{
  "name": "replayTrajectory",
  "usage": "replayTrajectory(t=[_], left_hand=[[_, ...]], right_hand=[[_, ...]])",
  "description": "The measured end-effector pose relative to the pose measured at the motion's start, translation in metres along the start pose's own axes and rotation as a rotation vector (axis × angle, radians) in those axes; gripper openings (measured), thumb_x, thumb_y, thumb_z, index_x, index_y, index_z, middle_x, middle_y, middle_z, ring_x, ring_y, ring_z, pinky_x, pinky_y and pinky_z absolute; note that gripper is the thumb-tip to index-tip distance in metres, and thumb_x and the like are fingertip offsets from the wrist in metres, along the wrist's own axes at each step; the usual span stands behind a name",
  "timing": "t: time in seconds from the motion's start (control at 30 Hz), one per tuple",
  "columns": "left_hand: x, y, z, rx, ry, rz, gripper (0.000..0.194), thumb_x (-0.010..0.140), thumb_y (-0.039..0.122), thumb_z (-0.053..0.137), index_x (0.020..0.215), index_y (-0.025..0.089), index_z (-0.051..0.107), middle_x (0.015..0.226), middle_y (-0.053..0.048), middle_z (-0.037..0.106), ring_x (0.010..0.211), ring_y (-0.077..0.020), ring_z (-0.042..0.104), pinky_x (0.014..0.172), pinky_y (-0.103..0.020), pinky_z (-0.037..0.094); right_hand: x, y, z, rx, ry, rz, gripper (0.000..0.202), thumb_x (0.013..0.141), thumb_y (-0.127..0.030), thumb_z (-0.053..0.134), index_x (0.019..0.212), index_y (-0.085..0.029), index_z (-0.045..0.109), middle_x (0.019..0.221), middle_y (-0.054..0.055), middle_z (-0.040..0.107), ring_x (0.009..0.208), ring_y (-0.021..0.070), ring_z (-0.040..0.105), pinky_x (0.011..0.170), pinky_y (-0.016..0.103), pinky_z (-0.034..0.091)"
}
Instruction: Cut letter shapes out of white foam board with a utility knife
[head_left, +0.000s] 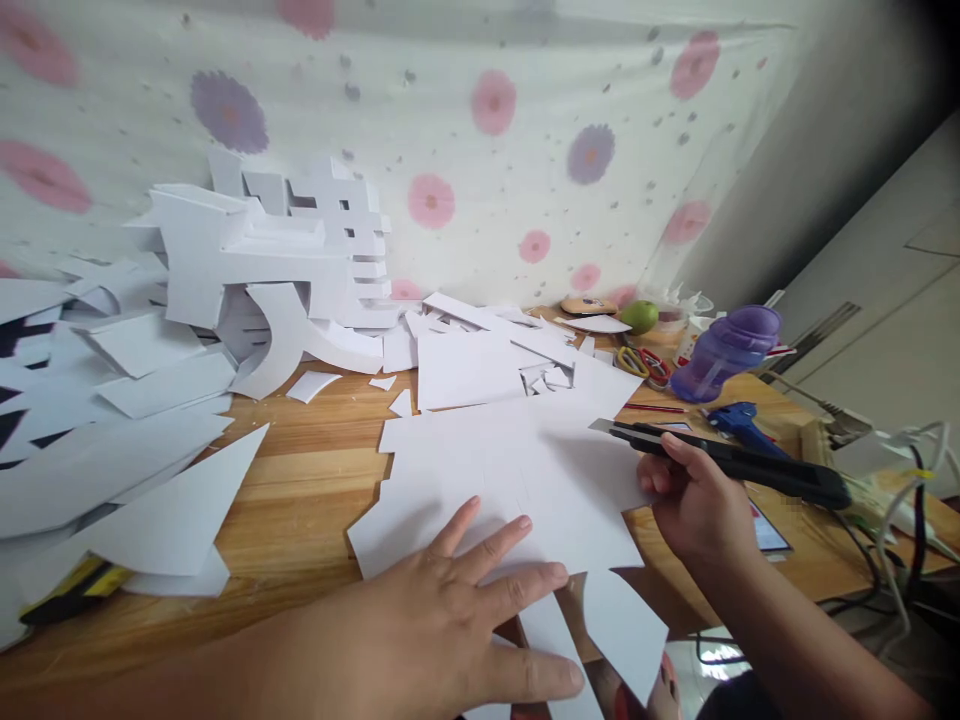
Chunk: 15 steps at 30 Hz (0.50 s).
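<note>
A cut sheet of white card (pixel 480 450) lies on the wooden table in front of me, with notched edges and a few fine lines on its surface. My left hand (pixel 495 590) rests over the card's near part, its fingers spread. Above the card's right side, my right hand (pixel 694 490) grips a black utility knife (pixel 750 465). The knife's blade is out and points left, over the card. Narrower pieces of white card (pixel 622 625) stick out past the table's near edge, partly hidden by my left hand.
A white card model (pixel 270 240) stands at the back left, near loose card pieces (pixel 150 490) and a yellow-black tool (pixel 75 590). On the right are a purple bottle (pixel 724 355), scissors (pixel 641 365), a blue glue gun (pixel 742 425), a green fruit (pixel 639 317) and cables (pixel 904 510).
</note>
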<state>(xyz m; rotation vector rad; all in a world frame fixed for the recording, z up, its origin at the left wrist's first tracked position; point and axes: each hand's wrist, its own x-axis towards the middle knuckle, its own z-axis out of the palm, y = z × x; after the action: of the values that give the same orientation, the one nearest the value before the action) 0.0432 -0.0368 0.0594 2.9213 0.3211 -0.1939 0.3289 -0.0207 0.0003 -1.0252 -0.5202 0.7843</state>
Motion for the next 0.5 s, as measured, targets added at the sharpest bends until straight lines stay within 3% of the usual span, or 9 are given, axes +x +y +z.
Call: replayTrajectory(t=[0.1,0.17,0.27,0.33,0.47,0.5], left_hand=[[-0.006,-0.003,-0.003,0.074,0.035,-0.038,0.051,0.097,0.024,0.050,0.142,0.045,0.039,0.158,0.001,0.030,0.146,-0.0321,0.024,0.114,-0.061,0.029],[-0.007,-0.007,0.005,0.119,0.085,-0.044,0.051,0.099,0.024,0.048,0.143,0.048,0.037,0.157,0.001,0.034,0.144,-0.0324,0.030,0.114,-0.061,0.029],[-0.006,-0.014,0.025,0.146,0.189,-0.058,0.045,0.097,0.040,0.053,0.140,0.048,0.042,0.155,-0.001,0.037,0.142,-0.0360,0.032,0.115,-0.065,0.017],[-0.008,-0.018,0.031,0.142,0.225,-0.060,0.047,0.095,0.041,0.055,0.140,0.049,0.042,0.156,0.000,0.035,0.144,-0.0350,0.029,0.116,-0.064,0.011],[-0.018,-0.028,0.011,0.076,0.111,-0.104,0.064,0.090,0.022,0.060,0.142,0.051,0.037,0.158,0.004,0.031,0.146,-0.0322,0.025,0.115,-0.063,0.018],[-0.021,-0.030,0.004,0.046,0.085,-0.143,0.066,0.086,0.018,0.063,0.140,0.048,0.041,0.155,0.003,0.037,0.144,-0.0308,0.029,0.115,-0.061,0.021]], right_hand=[[-0.006,-0.001,0.002,0.054,0.002,-0.023,0.020,0.062,-0.023,0.075,0.065,-0.019,0.055,0.041,-0.011,0.040,0.036,0.0051,0.034,0.039,0.019,0.034],[-0.008,-0.001,0.001,0.076,-0.002,-0.028,0.020,0.062,-0.021,0.073,0.060,-0.019,0.053,0.038,-0.011,0.036,0.035,0.0042,0.031,0.038,0.018,0.031],[-0.006,-0.002,-0.001,0.096,-0.028,-0.017,0.031,0.065,-0.021,0.070,0.050,-0.020,0.044,0.036,-0.009,0.033,0.035,0.0047,0.031,0.036,0.018,0.028],[-0.006,-0.003,-0.002,0.104,-0.041,-0.012,0.036,0.066,-0.023,0.068,0.046,-0.020,0.039,0.035,-0.008,0.033,0.036,0.0056,0.033,0.035,0.018,0.028],[-0.014,-0.002,0.000,0.090,-0.018,0.011,0.033,0.067,-0.021,0.070,0.049,-0.020,0.043,0.037,-0.009,0.035,0.036,0.0044,0.033,0.036,0.017,0.030],[-0.020,-0.002,0.001,0.078,-0.006,0.025,0.031,0.067,-0.021,0.071,0.051,-0.019,0.044,0.039,-0.009,0.036,0.035,0.0040,0.033,0.035,0.016,0.031]])
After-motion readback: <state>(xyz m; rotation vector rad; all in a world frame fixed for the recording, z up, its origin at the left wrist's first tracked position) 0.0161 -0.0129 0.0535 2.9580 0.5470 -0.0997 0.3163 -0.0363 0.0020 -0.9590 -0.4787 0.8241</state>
